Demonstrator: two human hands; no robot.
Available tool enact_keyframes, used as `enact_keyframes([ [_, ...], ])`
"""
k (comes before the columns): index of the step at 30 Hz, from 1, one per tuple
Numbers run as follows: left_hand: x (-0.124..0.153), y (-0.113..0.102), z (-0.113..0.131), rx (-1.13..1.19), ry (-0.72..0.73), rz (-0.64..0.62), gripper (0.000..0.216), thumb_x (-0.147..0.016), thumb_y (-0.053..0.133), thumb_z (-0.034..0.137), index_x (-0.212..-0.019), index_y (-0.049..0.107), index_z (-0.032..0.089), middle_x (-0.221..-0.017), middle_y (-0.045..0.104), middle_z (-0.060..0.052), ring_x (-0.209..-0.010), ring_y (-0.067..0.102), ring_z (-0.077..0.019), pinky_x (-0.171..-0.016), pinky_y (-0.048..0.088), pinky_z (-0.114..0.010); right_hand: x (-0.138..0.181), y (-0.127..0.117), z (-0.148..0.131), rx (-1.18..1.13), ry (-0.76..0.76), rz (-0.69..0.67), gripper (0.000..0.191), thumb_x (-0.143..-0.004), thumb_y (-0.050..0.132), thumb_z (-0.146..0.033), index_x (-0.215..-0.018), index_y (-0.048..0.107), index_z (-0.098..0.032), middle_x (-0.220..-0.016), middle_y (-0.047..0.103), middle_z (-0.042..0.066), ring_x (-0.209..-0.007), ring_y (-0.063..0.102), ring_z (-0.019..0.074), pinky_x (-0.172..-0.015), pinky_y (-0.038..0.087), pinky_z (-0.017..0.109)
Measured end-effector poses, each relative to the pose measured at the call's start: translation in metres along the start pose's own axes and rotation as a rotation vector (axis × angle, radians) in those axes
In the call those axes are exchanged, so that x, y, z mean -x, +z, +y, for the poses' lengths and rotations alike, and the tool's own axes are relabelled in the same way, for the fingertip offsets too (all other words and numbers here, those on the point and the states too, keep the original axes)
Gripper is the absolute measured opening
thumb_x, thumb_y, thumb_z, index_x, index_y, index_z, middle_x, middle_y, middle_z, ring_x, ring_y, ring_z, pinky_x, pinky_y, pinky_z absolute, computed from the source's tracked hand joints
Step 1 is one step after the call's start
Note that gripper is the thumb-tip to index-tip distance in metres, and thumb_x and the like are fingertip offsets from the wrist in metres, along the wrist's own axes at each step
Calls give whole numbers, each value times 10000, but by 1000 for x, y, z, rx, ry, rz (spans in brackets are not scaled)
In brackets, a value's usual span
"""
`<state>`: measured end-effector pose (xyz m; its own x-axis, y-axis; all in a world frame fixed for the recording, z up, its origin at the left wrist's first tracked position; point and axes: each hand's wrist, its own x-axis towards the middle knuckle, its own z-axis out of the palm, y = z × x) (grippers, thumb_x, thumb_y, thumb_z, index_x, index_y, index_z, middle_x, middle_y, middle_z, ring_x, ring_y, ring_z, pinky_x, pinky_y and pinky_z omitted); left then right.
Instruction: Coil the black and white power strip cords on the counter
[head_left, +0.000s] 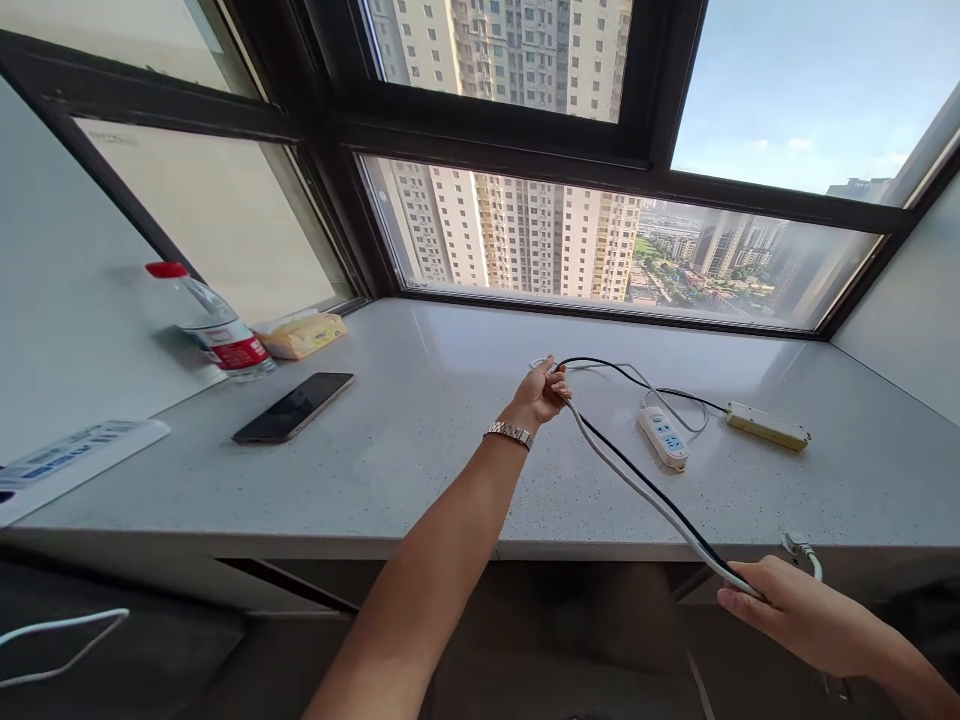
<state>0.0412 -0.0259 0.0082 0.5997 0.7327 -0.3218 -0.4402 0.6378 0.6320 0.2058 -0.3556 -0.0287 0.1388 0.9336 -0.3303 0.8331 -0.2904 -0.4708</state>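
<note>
Two cords, white [622,475] and black [645,485], run doubled between the clenched left hand [541,392] and the pinching right hand [787,605] (gathering barely begun); both power strips [663,437] lie uncoiled.

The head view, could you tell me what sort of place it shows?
Probably a high-rise flat or office: a stone bay-window ledge, apartment towers outside the window, and a phone and water bottle lying on it.

Bright window daylight (edges warped)
</note>
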Motion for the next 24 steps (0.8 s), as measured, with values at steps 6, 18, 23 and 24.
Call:
enact_keyframes([
  [6, 33, 16, -1, -452, -33, -97, 479, -851, 485, 598, -634, 424, 175, -453, 251, 102, -311, 170, -33, -320, 201, -175, -36, -72, 44, 403, 285, 359, 329, -885, 412, -351, -766, 667, -180, -641, 616, 78, -533, 519, 198, -521, 340, 300],
  [18, 82, 29, -10, -1807, 425, -156, 541, -877, 487, 422, -412, 343, 185, -407, 277, 24, -400, 224, -99, -473, 141, -282, -192, -133, -64, 592, 28, 1227, 365, -961, 350, -383, -1031, 586, -114, -1014, 555, 181, -749, 523, 225, -516, 272, 271],
  [23, 68, -4, 23, -1212, 292, 40, 461, -878, 436, 498, -541, 415, 185, -459, 235, 66, -385, 157, -69, -419, 140, -238, -186, -129, -53, 494, 54, 1214, 320, -942, 431, -420, -875, 595, -154, -957, 559, 104, -573, 438, 130, -479, 188, 242],
  [24, 64, -11, 28, -1093, 252, 86, 435, -872, 443, 501, -572, 419, 188, -473, 225, 76, -387, 141, -66, -409, 135, -230, -182, -127, -46, 492, 78, 1200, 317, -933, 456, -425, -842, 594, -154, -914, 563, 89, -546, 415, 119, -479, 180, 241],
])
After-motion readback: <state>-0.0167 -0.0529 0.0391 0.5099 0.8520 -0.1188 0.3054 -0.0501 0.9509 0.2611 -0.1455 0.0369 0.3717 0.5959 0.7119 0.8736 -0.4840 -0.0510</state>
